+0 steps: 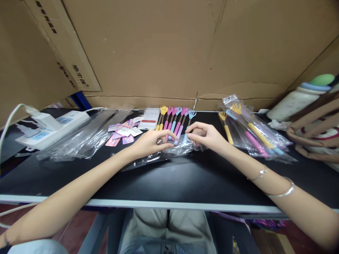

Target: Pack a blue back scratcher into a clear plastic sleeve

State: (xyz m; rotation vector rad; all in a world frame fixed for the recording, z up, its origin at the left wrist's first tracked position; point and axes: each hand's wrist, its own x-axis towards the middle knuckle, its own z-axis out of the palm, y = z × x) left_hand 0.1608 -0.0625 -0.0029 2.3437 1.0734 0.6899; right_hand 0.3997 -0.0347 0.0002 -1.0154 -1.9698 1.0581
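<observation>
My left hand [151,142] rests flat on a clear plastic bag [169,153] lying on the black table [169,183], fingers stretched over it. At the bag's right end my right hand [205,135] pinches the plastic, fingers curled. Just beyond both hands lies a row of several small back scratchers [174,120] with claw heads and handles in yellow, pink, blue and purple.
Bagged scratchers [251,132] pile up at the right. A stack of clear bags [79,135], small pink cards [123,132] and a white power strip [53,127] lie at the left. A phone [149,119] sits by the cards. Cardboard walls stand behind; a bottle [299,98] is far right.
</observation>
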